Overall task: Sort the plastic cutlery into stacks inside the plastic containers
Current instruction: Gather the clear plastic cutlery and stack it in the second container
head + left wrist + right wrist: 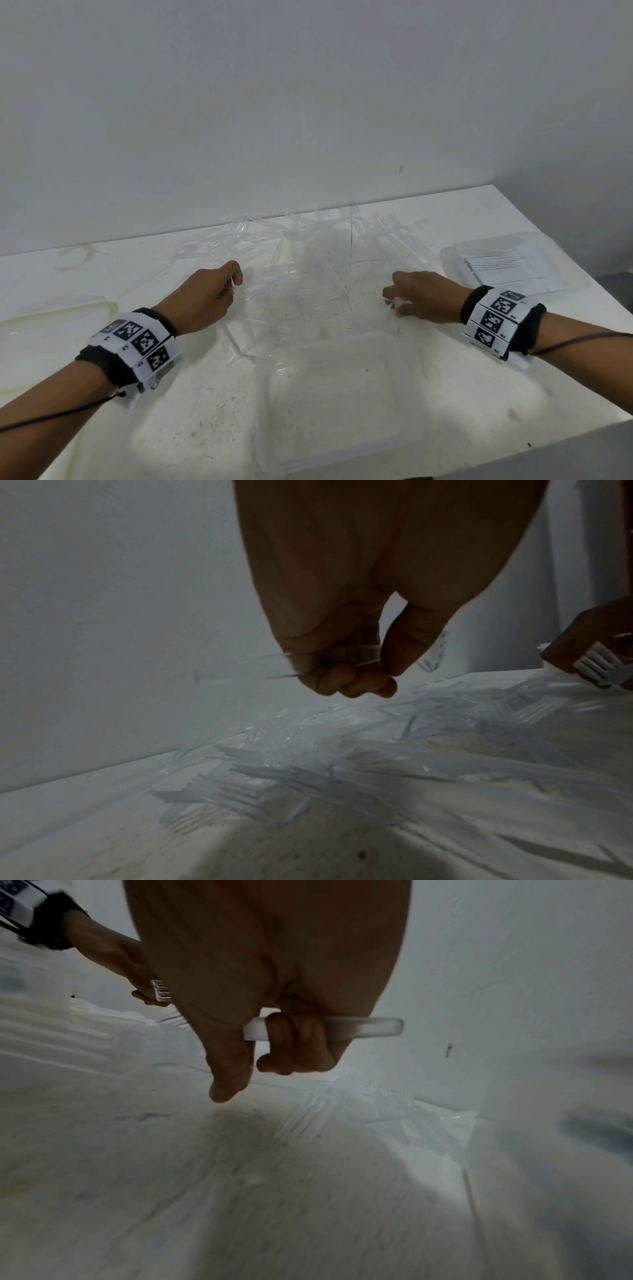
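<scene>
On the speckled white table [445,394], against the grey wall [308,85], a loose pile of clear plastic cutlery [308,236] is lying spread out — forks mostly, as far as the tines show, with other pieces too faint to sort by eye. The left hand [209,301] is hovering at the pile's near left edge, its fingers curling round a clear handle [240,669], while the right hand [421,294] is curling round another clear piece [363,1027] at the pile's right edge; which kind either piece is, I cannot tell.

Progress is looking partial. The far right container [455,251] is already holding a neat row of stacked pieces, whereas the near container [335,455] in front of the person is lying with nothing visible in it, and a green-rimmed container [68,310] is sitting at the left, its contents unclear. Most of the pile is waiting to be sorted — likely the bulk of the job.

No brand or readable writing is showing; the wristbands [137,346] are carrying only black-and-white square markers with tiny, illegible characters.
</scene>
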Motion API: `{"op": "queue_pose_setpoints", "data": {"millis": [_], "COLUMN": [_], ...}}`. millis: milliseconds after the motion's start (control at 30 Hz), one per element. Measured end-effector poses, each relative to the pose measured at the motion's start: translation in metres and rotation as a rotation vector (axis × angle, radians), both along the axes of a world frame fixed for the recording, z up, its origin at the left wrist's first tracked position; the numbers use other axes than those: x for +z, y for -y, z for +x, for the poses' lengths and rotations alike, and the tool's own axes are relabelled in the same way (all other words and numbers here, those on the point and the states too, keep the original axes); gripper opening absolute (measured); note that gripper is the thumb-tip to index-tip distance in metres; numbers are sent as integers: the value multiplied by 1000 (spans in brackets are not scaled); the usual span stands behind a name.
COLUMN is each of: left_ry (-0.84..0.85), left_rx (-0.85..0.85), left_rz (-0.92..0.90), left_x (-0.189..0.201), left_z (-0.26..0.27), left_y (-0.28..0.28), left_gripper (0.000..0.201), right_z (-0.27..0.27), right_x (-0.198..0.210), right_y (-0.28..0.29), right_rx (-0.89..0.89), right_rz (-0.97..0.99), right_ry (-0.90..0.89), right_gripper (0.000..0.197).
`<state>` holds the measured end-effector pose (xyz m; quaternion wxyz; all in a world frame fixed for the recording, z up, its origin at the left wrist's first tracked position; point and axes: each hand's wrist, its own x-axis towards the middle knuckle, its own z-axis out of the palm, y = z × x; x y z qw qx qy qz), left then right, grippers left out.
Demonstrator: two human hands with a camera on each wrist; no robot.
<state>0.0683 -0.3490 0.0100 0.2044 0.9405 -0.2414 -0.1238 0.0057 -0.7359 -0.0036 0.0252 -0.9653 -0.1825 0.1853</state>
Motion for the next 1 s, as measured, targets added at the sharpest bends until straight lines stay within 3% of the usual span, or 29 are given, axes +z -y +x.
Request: {"op": "queue_pose_setpoints", "data": {"millis": [167,300,367,500,667,800,867,933,1000], "left_ry": [77,123,93,14,105,89,75,81,48], "left_rx": [108,81,12,-20,-5,-3,52,163,251], "left_rz": [-1,-19,54,140,161,172,133,134,193], "left_x": [-5,-7,-12,-26,-31,-31,-31,-31,-29], "left_z": [19,25,23,16,17,19,19,18,13], "left_y": [-5,-4,-2,4,15,17,15,11,11], "left_gripper": [16,13,11,29,11,18,23,11,23], "right_z": [28,46,49,50,55,63,66,68,69], "right_x": [17,23,21,13,0,-11,-16,-20,-24], "right_y": [5,2,-6,-30,-59,-73,-77,-79,-84], "right_rx": [-46,-160,-195,-277,-316,-350,-405,-470,-509], "right_rz": [5,120,198,245,304,327,359,377,354], "right_ry": [148,167,144,46,-29,-57,-36,-2,-3], "right_gripper": [14,16,21,27,25,24,26,23,20]}}
